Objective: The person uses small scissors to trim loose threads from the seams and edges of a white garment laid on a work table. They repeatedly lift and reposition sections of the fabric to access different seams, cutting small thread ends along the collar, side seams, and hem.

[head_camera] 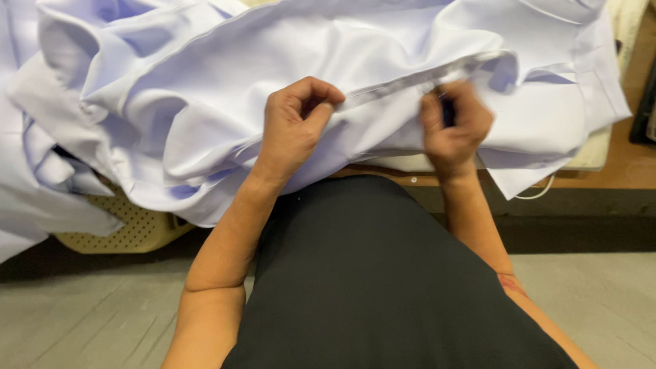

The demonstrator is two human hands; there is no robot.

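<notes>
A large pile of white cloth [205,75] fills the upper part of the view and spills over the table edge. My left hand [295,123] pinches a folded seam of this cloth between thumb and fingers. My right hand [452,123] is closed on the same seam a little to the right and looks blurred. A small dark thing shows between its fingers; I cannot tell what it is. My arms reach up from my lap, which is covered by black clothing [369,273].
A brown wooden table edge [615,174] runs behind the cloth at right, with a thin white cord [536,193] hanging from it. A cream perforated plastic basket [130,229] sits under the cloth at left. Grey floor [75,314] lies below.
</notes>
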